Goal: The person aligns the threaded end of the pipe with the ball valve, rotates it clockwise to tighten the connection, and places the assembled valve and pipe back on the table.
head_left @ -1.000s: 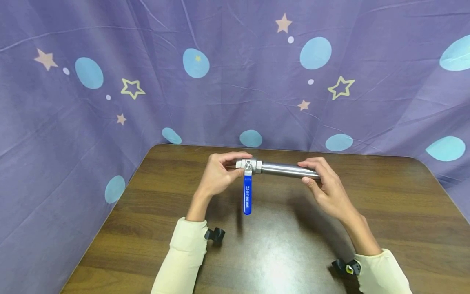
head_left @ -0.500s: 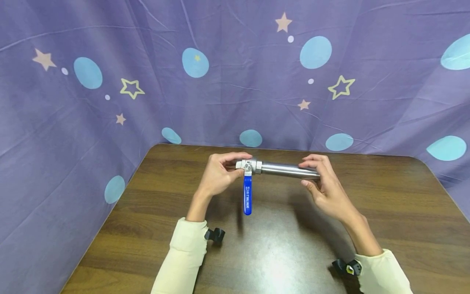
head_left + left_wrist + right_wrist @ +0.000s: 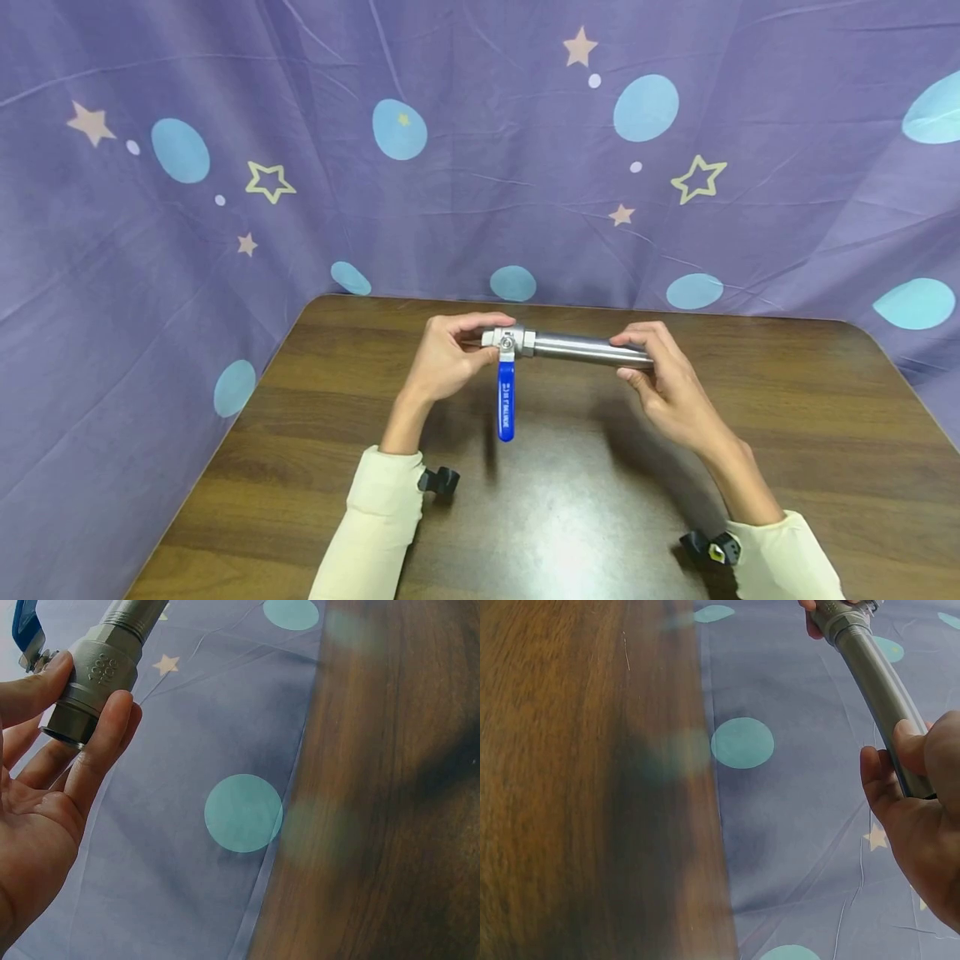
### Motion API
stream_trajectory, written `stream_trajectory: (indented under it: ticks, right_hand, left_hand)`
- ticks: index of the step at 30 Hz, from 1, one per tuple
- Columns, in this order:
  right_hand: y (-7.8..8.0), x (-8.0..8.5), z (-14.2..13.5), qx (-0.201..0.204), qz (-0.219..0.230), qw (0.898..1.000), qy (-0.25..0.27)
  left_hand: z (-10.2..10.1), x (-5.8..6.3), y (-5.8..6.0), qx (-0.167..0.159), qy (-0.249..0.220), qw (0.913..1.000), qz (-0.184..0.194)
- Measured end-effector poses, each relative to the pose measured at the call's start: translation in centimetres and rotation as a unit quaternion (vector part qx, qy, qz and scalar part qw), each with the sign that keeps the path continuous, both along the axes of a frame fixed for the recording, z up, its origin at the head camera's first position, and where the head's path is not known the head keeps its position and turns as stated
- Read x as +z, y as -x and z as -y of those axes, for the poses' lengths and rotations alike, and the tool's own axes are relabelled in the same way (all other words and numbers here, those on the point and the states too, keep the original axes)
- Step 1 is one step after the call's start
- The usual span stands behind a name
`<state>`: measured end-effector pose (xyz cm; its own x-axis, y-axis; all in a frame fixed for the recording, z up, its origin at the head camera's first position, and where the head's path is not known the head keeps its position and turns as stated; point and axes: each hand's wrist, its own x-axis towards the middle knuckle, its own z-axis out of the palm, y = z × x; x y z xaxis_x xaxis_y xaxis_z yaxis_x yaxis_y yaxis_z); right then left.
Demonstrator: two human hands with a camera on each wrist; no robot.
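Note:
My left hand [image 3: 447, 354] holds a ball valve [image 3: 517, 337] by its body, thumb on the near side and fingers over the far side. The valve's blue lever handle [image 3: 506, 400] hangs toward me, across the line of the pipe. From the valve's right end, a shiny steel pipe [image 3: 573, 346] runs level to my right hand [image 3: 675, 387], whose thumb and fingers grip its far end. In the left wrist view, raised lettering shows on the valve body [image 3: 101, 671] and its open end faces my palm. The right wrist view shows the pipe [image 3: 877, 682] against the hex end of the valve.
Valve and pipe are held above a brown wood-grain table [image 3: 300, 467], with shadows below. A purple curtain [image 3: 480, 167] with stars and blue dots stands behind and left of the table. Small black wrist mounts [image 3: 439, 481] sit at both cream sleeves [image 3: 375, 517].
My right fingers lift a little off the pipe and settle back on it, the thumb slightly lower. The left hand, valve and lever stay nearly in place.

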<state>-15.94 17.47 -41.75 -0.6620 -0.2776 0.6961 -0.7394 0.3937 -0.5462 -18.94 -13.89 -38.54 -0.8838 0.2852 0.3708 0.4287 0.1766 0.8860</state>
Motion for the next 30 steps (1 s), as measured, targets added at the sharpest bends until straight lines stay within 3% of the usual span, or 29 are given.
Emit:
stream_trajectory:
  ticks: [15, 30]
  right_hand:
    - [0.07, 0.17, -0.37, -0.003, -0.002, 1.0, -0.006]
    - [-0.1, 0.22, -0.55, -0.013, 0.023, 1.0, -0.012]
  left_hand:
    - [-0.18, 0.12, -0.1, 0.002, 0.004, 1.0, 0.004]
    - [-0.29, 0.05, -0.13, 0.0, 0.0, 1.0, -0.001]
